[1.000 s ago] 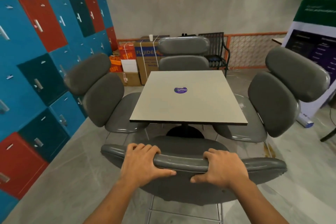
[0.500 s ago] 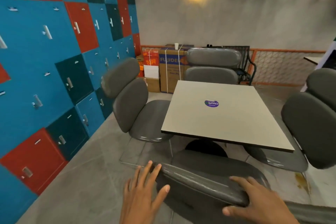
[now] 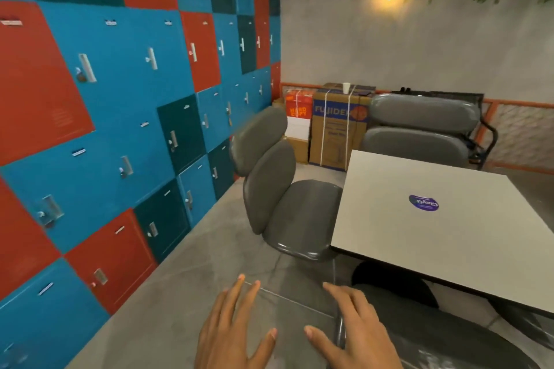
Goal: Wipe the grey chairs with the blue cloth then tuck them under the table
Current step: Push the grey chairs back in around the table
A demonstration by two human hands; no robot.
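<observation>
Hands both spread wide and empty: left hand (image 3: 236, 329) over bare floor, right hand (image 3: 350, 329) just off the near chair (image 3: 449, 347), low right beside the table (image 3: 434, 219). Side chair (image 3: 278, 186) faces the table, back towards the lockers (image 3: 120, 129). Looks padded, slick, fairly hefty; grip its top backrest cushion. No cloth visible.

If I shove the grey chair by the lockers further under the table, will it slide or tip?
The grey chair probably slides rather than rolls: no wheels show, though its base is hard to make out. Its glossy padding looks slippery, so a push on the backrest may slip. A high push could tilt it; pushing low seems safer on the smooth floor.
</observation>
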